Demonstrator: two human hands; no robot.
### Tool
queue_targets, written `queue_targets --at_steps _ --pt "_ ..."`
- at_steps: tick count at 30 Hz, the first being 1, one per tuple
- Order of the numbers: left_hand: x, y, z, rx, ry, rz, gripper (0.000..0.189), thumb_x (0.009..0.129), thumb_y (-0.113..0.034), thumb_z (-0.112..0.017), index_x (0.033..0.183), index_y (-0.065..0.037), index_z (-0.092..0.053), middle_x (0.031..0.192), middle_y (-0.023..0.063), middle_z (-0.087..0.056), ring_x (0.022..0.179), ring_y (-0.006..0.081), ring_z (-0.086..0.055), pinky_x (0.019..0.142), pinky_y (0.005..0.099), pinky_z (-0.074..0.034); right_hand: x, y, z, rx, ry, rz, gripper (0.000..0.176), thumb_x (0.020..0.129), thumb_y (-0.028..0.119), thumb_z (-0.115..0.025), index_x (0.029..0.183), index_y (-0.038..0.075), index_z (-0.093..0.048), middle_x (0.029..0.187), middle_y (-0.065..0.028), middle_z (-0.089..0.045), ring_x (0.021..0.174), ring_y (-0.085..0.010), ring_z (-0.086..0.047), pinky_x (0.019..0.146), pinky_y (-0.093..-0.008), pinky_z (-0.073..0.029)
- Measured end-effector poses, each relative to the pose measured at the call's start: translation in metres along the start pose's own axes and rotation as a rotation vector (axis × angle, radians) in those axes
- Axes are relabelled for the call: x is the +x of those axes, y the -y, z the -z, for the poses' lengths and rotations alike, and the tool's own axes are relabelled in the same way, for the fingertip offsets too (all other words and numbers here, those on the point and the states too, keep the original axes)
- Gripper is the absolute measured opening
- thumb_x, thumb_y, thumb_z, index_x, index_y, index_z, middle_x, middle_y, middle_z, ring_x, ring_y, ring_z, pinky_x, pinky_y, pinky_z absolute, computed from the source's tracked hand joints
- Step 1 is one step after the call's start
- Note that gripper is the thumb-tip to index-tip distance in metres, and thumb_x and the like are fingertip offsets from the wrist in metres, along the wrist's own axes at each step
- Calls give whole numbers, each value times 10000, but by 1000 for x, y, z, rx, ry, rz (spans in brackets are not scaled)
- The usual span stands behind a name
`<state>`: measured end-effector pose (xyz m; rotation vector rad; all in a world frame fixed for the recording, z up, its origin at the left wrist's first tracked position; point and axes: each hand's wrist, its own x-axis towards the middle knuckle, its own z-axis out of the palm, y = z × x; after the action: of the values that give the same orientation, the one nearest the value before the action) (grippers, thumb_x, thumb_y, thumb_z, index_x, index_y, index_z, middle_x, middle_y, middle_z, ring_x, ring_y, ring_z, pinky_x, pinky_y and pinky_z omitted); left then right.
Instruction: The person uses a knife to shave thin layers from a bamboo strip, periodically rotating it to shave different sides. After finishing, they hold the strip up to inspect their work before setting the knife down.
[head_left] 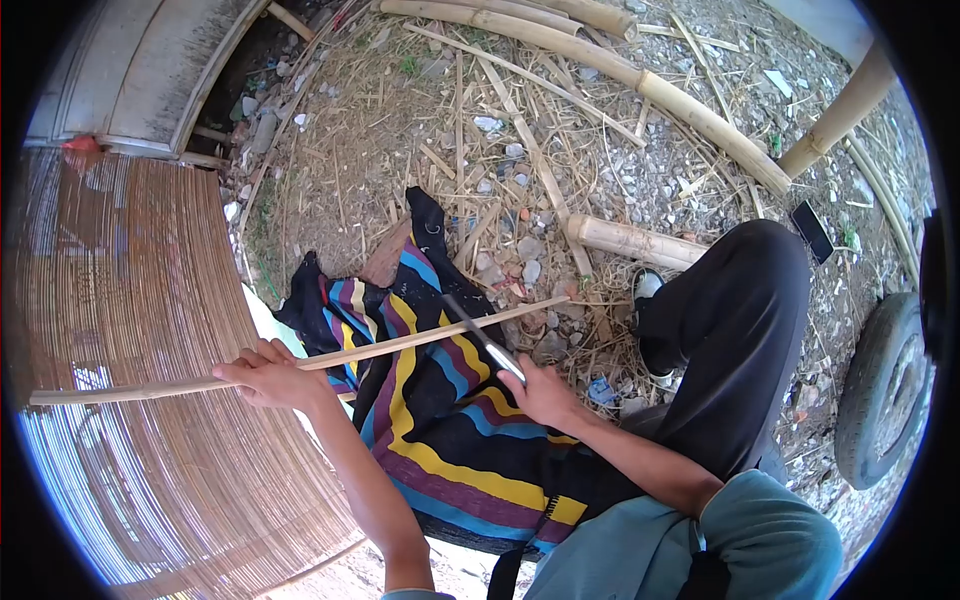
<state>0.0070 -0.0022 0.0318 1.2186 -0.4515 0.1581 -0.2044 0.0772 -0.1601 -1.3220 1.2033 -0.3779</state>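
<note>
A long, pale bamboo strip (pixel 420 337) runs across the view over my lap. My left hand (pixel 272 376) is closed around it left of its middle, thumb and fingers pinching it. In my right hand (pixel 545 393) is a knife (pixel 497 354), gripped by its silvery handle. Its narrow blade points up and left and overlaps the strip. Under both lies a black cloth with yellow, blue and purple stripes (pixel 480 478), draped over my leg. The strip's right end reaches out over the littered ground.
A slatted bamboo screen (pixel 130 300) fills the left side. Thick bamboo poles (pixel 520 32) and a short bamboo piece (pixel 635 242) lie on ground strewn with stones and shavings. A tyre (pixel 880 395) and a dark phone-like slab (pixel 812 232) are at right.
</note>
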Motion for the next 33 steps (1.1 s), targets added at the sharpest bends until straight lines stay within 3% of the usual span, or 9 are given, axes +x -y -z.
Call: queue_targets --at_steps 8,14,17,18,21,25,29,31,33 --pt "-1 -1 3 -48 75 -10 469 933 -442 -434 636 -151 -215 502 -21 -175 393 77 -202 333 213 -195 12 -42 -4 -17 -61 -3 408 894 386 -497 1016 -3 -510 724 -273 -600 717 -453 -598 634 -486 -481" --pt "-5 -4 2 7 21 8 471 928 -449 -443 647 -150 -214 515 -24 -168 414 77 -205 347 222 -204 -6 1 -8 -15 -31 134 422 894 403 -489 988 -8 -517 715 -276 -592 725 -461 -590 632 -508 -473" --pt "0 -2 5 -22 18 1 478 922 -456 -456 648 -147 -215 516 -25 -173 414 78 -209 349 223 -202 40 -114 -35 6 -242 -140 453 880 424 -497 969 -18 -536 734 -256 -607 759 -444 -596 640 -501 -469" --pt "2 -1 5 -12 -4 9 478 920 -454 -460 645 -147 -219 515 -26 -174 412 79 -210 348 221 -202 40 -126 -20 97 -221 -229 443 910 400 -464 908 -40 -517 651 -228 -583 651 -409 -604 574 -484 -457" --pt "-3 -5 -5 3 -18 11 480 917 -455 -467 639 -149 -224 515 -26 -179 412 79 -213 347 217 -204 44 -138 -11 100 -160 -356 460 883 413 -489 1010 -27 -534 744 -263 -603 781 -445 -597 678 -474 -468" --pt "-6 -4 -6 13 16 -17 470 925 -448 -455 648 -146 -222 533 -21 -184 416 85 -221 357 227 -202 21 -34 -14 145 -128 -19 448 893 410 -487 978 -29 -518 746 -270 -601 766 -456 -589 665 -467 -471" --pt "-3 -2 -7 43 0 -2 456 935 -441 -433 666 -139 -221 529 -19 -194 413 87 -243 357 237 -198 29 -51 -20 35 -144 16 418 888 396 -506 950 -17 -526 730 -259 -598 747 -459 -582 650 -474 -465" --pt "1 3 -1 53 19 -18 456 936 -440 -431 666 -138 -221 523 -19 -199 410 85 -251 351 237 -196 39 -100 -22 109 -260 -122 430 886 416 -499 921 -9 -554 725 -243 -603 731 -425 -599 626 -472 -462" --pt "6 5 -1 43 48 -34 456 937 -440 -429 666 -137 -222 517 -19 -204 407 83 -260 345 238 -193 53 -145 -13 125 -206 -302 438 910 413 -461 899 -21 -524 616 -165 -576 540 -305 -603 504 -420 -452"
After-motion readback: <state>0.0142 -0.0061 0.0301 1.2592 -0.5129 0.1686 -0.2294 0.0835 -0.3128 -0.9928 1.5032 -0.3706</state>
